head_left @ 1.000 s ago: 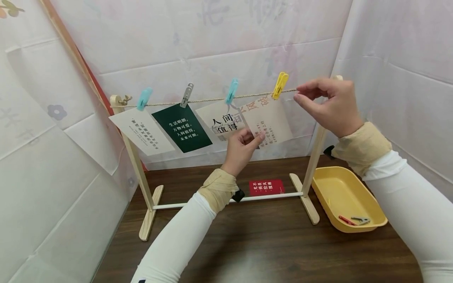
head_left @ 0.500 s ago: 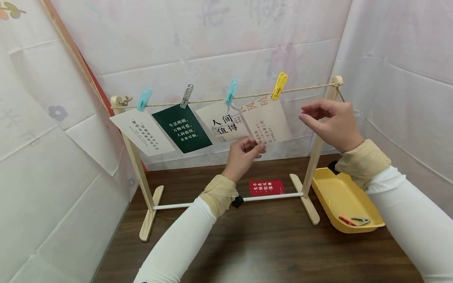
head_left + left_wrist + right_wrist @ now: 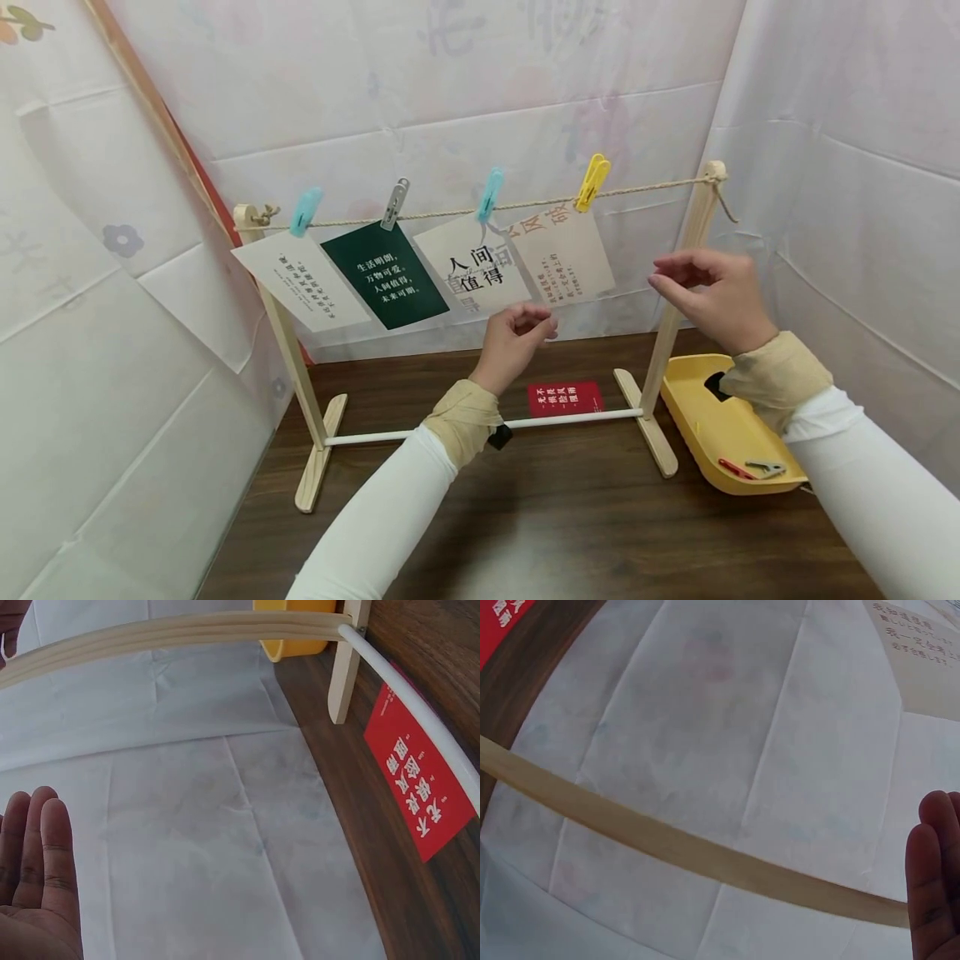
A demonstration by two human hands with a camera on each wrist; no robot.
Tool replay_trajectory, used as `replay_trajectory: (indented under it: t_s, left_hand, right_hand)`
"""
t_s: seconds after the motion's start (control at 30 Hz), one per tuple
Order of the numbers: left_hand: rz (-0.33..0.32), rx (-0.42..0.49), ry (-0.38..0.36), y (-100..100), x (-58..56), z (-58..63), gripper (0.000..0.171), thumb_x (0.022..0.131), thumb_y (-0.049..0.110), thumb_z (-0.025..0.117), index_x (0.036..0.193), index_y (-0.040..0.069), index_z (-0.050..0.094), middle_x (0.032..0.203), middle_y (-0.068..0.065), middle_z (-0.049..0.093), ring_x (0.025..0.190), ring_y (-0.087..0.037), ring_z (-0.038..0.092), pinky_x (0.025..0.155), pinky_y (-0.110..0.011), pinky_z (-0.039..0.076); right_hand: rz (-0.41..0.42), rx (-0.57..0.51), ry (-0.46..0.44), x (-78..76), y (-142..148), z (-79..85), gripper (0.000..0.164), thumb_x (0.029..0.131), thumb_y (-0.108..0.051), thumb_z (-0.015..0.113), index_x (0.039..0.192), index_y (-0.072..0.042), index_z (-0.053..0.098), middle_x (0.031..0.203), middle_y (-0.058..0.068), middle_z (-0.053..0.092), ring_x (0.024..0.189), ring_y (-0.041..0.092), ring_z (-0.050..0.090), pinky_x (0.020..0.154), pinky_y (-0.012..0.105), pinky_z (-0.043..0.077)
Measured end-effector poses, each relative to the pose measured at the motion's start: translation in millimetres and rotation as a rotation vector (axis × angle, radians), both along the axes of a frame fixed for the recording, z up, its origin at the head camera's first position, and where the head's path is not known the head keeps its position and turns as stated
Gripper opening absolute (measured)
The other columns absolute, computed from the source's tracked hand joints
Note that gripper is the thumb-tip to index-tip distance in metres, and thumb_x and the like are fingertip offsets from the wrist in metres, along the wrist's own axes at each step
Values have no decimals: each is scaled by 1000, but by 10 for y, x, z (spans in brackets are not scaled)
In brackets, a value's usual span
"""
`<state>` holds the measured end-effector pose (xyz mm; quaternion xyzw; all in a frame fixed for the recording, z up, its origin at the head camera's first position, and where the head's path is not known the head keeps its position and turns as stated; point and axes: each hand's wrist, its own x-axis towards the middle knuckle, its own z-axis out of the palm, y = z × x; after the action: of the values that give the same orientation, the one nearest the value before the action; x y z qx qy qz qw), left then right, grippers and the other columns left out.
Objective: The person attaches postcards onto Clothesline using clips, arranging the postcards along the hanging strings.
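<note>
A string (image 3: 652,187) runs across a wooden rack (image 3: 678,283). Several cards hang from it: a white one (image 3: 300,279), a green one (image 3: 386,273), a cream one (image 3: 472,267) and a beige one (image 3: 566,254) under a yellow peg (image 3: 592,182). My left hand (image 3: 536,321) hovers just below the beige card's lower corner and holds nothing; its fingers (image 3: 34,862) look straight in the left wrist view. My right hand (image 3: 671,271) floats in front of the rack's right post, loosely curled and empty, its fingertips (image 3: 934,877) showing in the right wrist view.
A red card (image 3: 564,397) lies on the brown table behind the rack's white bottom rod (image 3: 570,417). A yellow tray (image 3: 712,417) at the right holds a red peg (image 3: 733,467) and a grey peg (image 3: 765,468). White sheeting walls stand close on three sides.
My right hand let go of the string by the yellow peg and dropped down beside the right post. My left hand released the beige card's corner and sank slightly.
</note>
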<state>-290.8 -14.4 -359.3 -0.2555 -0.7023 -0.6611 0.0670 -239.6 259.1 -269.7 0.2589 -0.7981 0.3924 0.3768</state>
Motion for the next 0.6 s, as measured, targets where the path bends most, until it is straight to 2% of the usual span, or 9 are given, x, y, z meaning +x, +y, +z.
replay_trajectory:
  t_s: [0.27, 0.43, 0.6]
  left_hand:
    - [14, -105, -5, -33, -4, -108, 19, 93, 16, 73, 105, 1, 70, 92, -6, 73, 80, -26, 68, 70, -34, 58]
    - [12, -167, 9, -45, -23, -183, 18, 94, 15, 72, 105, 1, 70, 88, -5, 73, 74, -23, 66, 69, -39, 57]
    - [29, -232, 37, -66, -46, -264, 11, 93, 14, 73, 100, 6, 71, 83, -3, 71, 70, -15, 64, 65, -30, 54]
  right_hand:
    - [-40, -23, -30, 13, 150, -220, 16, 76, 14, 79, 88, 3, 75, 79, 14, 72, 63, -1, 60, 59, 10, 47]
    - [-81, -38, -44, 47, 225, -320, 15, 75, 14, 79, 84, 3, 75, 76, 10, 71, 61, -3, 59, 57, 9, 44]
    - [-96, -48, -72, 71, 313, -446, 14, 75, 12, 80, 82, 0, 75, 75, 8, 71, 60, -2, 58, 55, 10, 44]
